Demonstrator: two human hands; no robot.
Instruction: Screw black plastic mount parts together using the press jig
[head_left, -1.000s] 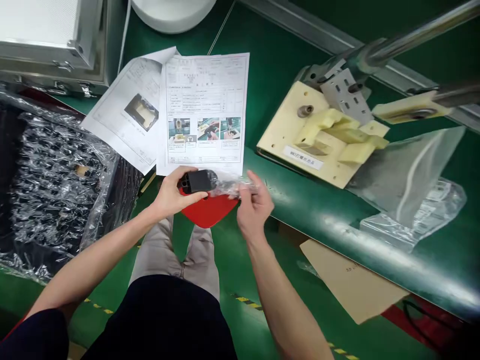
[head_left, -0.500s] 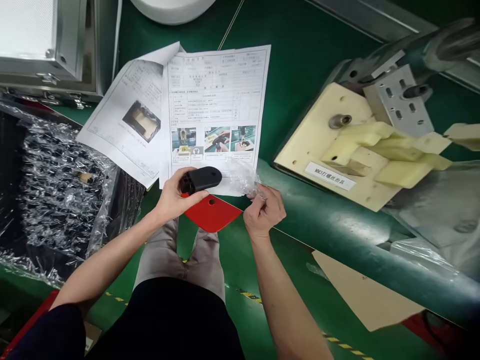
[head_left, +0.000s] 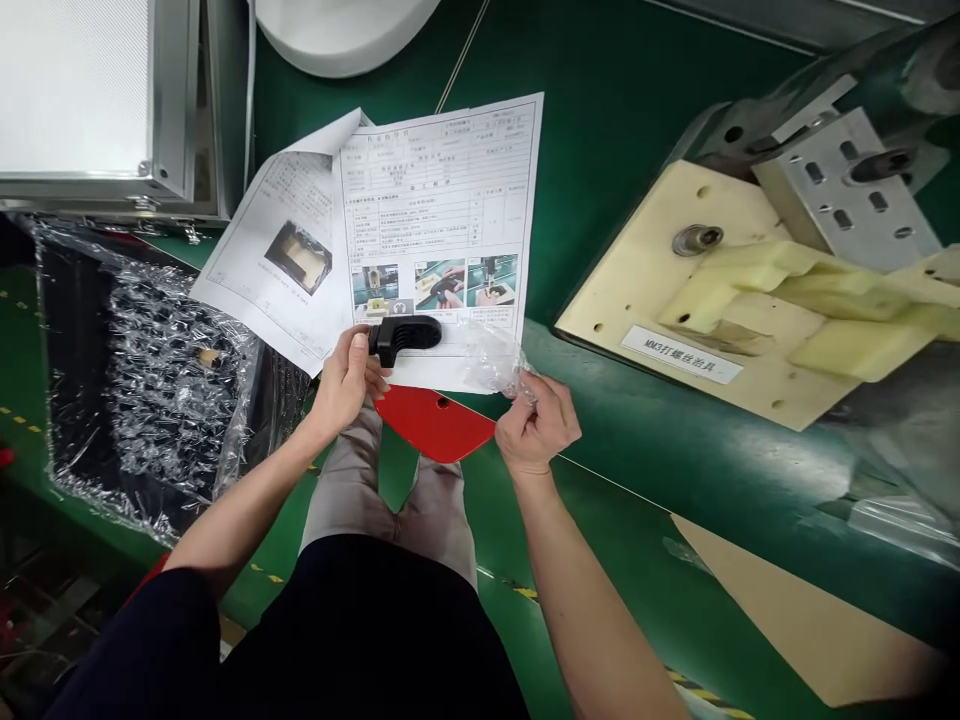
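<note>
Left hand (head_left: 343, 378) clamps black part (head_left: 405, 335) over instruction sheet (head_left: 439, 215); right hand (head_left: 536, 425) pinches clear bag (head_left: 491, 355) beside part. Best hold part level, peel bag sideways.

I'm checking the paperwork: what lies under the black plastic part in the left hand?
Under the black plastic part, held by the left hand, lies the printed instruction sheet. The part hides some of its bottom edge; a second sheet sits partly beneath it.

Two printed sheets (head_left: 420, 220) lying on the bench (head_left: 615, 130), bin of bagged parts (head_left: 142, 370) off to the left, jig plate (head_left: 675, 300) to the right, metal case (head_left: 97, 100) behind the bin.
</note>
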